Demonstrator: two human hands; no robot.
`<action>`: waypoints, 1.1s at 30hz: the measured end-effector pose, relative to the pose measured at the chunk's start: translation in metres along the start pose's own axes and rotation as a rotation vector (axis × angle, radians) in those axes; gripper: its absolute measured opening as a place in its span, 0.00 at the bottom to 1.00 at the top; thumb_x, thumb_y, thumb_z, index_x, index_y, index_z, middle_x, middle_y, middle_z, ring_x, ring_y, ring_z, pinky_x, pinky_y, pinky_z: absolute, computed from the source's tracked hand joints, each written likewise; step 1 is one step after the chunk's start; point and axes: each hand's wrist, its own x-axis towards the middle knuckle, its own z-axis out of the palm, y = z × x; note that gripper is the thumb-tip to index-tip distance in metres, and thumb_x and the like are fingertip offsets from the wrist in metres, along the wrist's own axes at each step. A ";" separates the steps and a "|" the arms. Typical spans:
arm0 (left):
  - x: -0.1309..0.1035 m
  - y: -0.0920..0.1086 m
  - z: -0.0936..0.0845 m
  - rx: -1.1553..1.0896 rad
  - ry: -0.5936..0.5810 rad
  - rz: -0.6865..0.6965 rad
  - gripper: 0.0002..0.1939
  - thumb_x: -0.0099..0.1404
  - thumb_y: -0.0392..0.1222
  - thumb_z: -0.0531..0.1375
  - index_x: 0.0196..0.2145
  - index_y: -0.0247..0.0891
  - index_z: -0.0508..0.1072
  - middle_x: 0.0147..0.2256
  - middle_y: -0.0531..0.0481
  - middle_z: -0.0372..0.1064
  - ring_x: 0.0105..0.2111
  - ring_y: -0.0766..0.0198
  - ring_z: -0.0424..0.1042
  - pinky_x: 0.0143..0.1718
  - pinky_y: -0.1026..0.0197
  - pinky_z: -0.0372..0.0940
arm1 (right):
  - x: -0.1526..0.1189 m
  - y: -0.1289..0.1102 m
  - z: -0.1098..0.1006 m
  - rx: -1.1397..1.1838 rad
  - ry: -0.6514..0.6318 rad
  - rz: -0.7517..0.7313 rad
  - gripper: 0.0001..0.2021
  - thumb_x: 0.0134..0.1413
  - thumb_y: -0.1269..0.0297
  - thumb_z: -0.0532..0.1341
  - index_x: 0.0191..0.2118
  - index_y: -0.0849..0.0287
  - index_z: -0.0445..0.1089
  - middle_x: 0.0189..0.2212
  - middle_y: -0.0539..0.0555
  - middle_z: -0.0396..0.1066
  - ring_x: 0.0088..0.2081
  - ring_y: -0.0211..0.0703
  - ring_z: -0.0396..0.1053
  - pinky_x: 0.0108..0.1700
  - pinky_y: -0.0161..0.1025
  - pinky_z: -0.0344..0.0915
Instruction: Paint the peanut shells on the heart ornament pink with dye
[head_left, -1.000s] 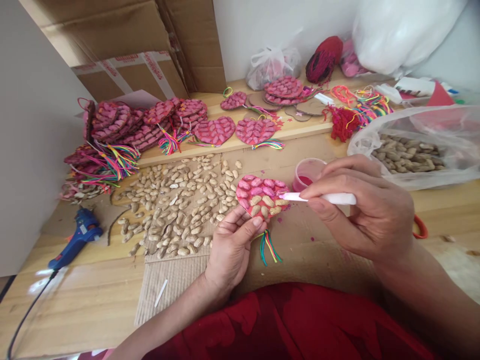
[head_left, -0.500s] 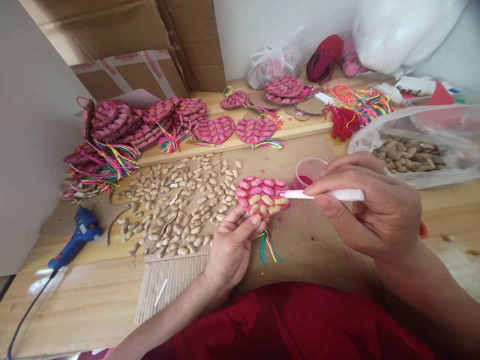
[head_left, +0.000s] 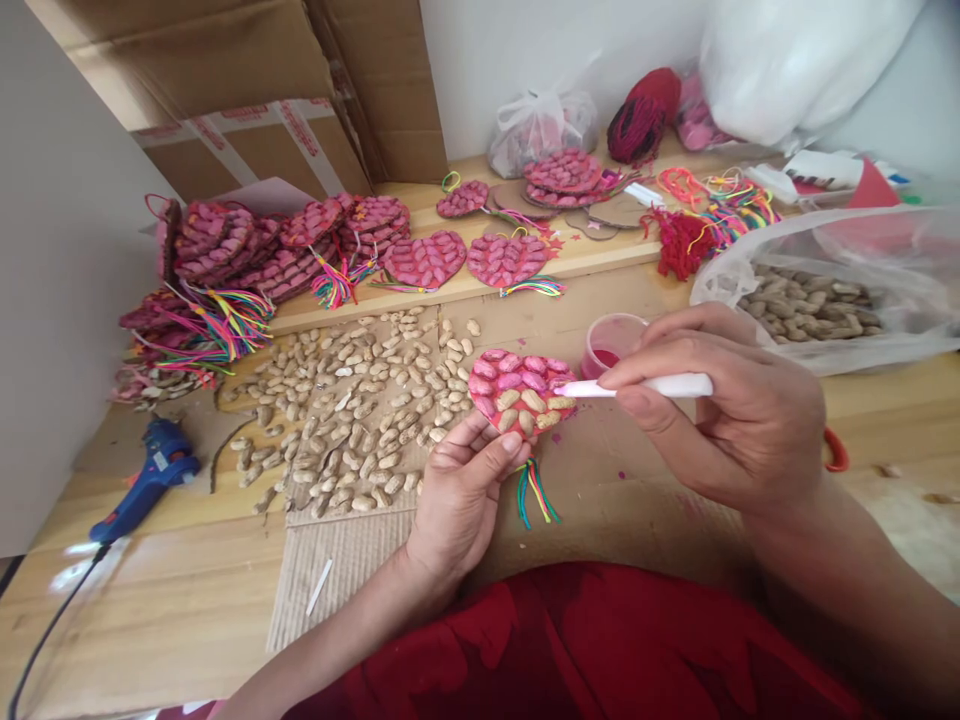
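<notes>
Peanut heart sits pinched in the left hand's grip; the right hand's grip clamps the brush, barely shifted, leaving the lower peanuts bare.

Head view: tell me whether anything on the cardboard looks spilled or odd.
Yes: small pink spots mark the cardboard nearer the person than the paint cup, right of the peanut heart. They look like stray drips, being outside both cup and heart.

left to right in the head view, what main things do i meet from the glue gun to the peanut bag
Blue glue gun, loose peanuts, peanut-covered heart, cup of pink liquid, plastic bag of peanuts.
</notes>
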 end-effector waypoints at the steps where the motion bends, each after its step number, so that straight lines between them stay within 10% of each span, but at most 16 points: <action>1: 0.000 0.000 0.000 0.000 0.003 0.001 0.12 0.58 0.29 0.68 0.40 0.38 0.79 0.38 0.52 0.77 0.37 0.72 0.75 0.39 0.73 0.71 | 0.000 0.000 0.000 -0.011 0.003 -0.002 0.06 0.53 0.69 0.64 0.38 0.53 0.73 0.31 0.48 0.75 0.40 0.44 0.70 0.44 0.44 0.66; 33: 0.001 0.002 0.002 -0.055 0.060 -0.074 0.10 0.57 0.28 0.68 0.38 0.34 0.79 0.37 0.52 0.77 0.34 0.72 0.77 0.37 0.74 0.72 | -0.001 0.002 0.001 -0.041 0.089 0.072 0.06 0.53 0.69 0.65 0.36 0.51 0.73 0.29 0.47 0.74 0.37 0.43 0.69 0.43 0.44 0.66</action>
